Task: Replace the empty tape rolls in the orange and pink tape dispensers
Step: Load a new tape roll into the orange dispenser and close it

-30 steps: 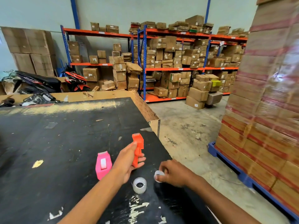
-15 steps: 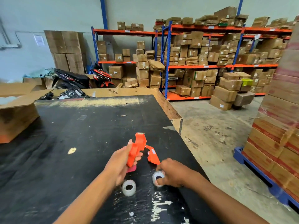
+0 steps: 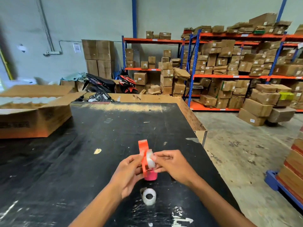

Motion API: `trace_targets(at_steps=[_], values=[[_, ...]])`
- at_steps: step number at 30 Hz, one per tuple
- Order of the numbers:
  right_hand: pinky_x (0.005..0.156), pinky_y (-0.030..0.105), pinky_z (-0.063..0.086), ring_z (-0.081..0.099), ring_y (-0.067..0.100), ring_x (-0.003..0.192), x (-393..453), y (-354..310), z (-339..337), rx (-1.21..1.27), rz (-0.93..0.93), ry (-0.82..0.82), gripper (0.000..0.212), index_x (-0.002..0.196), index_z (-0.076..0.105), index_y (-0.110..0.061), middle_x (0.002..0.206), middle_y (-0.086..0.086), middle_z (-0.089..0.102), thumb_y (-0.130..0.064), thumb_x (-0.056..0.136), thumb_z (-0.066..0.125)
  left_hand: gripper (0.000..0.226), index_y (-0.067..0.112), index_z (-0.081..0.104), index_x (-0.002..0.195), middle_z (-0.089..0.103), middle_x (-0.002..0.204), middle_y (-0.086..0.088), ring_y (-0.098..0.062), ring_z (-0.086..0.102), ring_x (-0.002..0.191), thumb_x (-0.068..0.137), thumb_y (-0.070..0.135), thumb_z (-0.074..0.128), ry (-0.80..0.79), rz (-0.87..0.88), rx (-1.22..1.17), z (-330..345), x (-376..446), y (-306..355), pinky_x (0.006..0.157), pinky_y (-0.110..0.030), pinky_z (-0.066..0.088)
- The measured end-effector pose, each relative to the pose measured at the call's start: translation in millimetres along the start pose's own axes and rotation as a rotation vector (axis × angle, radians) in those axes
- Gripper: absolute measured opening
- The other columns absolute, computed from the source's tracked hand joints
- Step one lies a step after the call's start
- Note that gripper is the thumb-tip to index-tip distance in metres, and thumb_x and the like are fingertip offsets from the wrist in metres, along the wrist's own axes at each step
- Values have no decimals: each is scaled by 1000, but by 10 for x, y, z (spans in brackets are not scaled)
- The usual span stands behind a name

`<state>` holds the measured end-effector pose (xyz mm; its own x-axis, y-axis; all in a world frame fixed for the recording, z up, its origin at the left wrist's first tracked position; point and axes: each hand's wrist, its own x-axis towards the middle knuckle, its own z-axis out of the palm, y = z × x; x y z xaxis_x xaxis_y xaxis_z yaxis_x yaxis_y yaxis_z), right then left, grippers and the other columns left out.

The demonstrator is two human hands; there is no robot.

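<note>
We are holding the orange tape dispenser (image 3: 144, 154) up over the black table (image 3: 82, 161), our left hand (image 3: 129, 174) wrapping its grip around it. Our right hand (image 3: 172, 164) is pinching a clear tape roll (image 3: 150, 158) against it. The pink dispenser (image 3: 150, 176) is sitting just below, another roll (image 3: 149, 196) nearer us

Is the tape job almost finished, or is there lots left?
Nothing looks finished yet. In hand: the left hand holds the orange dispenser while the right hand presses a clear tape roll against it. Left: the pink dispenser stands on the black table, and another roll waits nearby.
</note>
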<state>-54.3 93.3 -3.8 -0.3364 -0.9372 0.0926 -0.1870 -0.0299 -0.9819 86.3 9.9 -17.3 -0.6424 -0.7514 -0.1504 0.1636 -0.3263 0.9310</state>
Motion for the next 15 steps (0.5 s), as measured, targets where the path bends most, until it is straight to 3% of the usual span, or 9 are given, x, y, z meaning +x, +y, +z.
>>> trace_targets(at_steps=[2, 5, 8, 11, 13, 15], values=[[75, 28, 62, 73, 18, 80, 8, 17, 17, 16, -10, -45, 23, 106, 72, -6, 86, 8, 77, -19, 88, 67, 37, 2, 64, 101, 74, 84, -18, -26, 72, 74, 77, 30, 66, -28, 8, -13, -27, -15, 13, 60, -33, 58], [80, 31, 61, 72, 18, 82, 16, 34, 1, -26, -45, -91, 27, 110, 72, -11, 95, 15, 77, -26, 88, 66, 33, 2, 66, 104, 73, 90, -20, -30, 72, 79, 82, 26, 64, -55, -18, -63, -45, -11, 22, 64, -38, 59], [64, 25, 58, 64, 16, 68, 49, 8, -62, -77, -48, -113, 23, 96, 76, -18, 81, 13, 73, -36, 88, 64, 34, -3, 62, 113, 72, 98, -23, -30, 71, 78, 89, 21, 59, -50, -63, -103, -31, 12, -10, 66, -39, 61], [52, 23, 52, 60, 15, 54, 164, 97, -215, -48, 0, 116, 31, 80, 74, -7, 67, 9, 67, -34, 90, 62, 40, -5, 59, 119, 70, 111, -25, -33, 68, 88, 89, 21, 60, -4, -95, -122, -25, 61, -58, 71, -41, 59], [59, 26, 50, 63, 17, 60, 269, 302, -361, -301, 30, 282, 32, 76, 74, -7, 68, 8, 70, -33, 91, 62, 44, -6, 57, 121, 70, 109, -24, -36, 66, 94, 87, 21, 61, 31, -109, -134, -29, 91, -77, 73, -42, 58], [70, 30, 48, 68, 22, 81, 345, 521, -457, -656, 149, 308, 32, 86, 75, -13, 84, 7, 74, -41, 88, 60, 49, -6, 56, 122, 68, 109, -25, -37, 63, 98, 84, 23, 64, 52, -111, -136, -31, 122, -89, 73, -41, 58]])
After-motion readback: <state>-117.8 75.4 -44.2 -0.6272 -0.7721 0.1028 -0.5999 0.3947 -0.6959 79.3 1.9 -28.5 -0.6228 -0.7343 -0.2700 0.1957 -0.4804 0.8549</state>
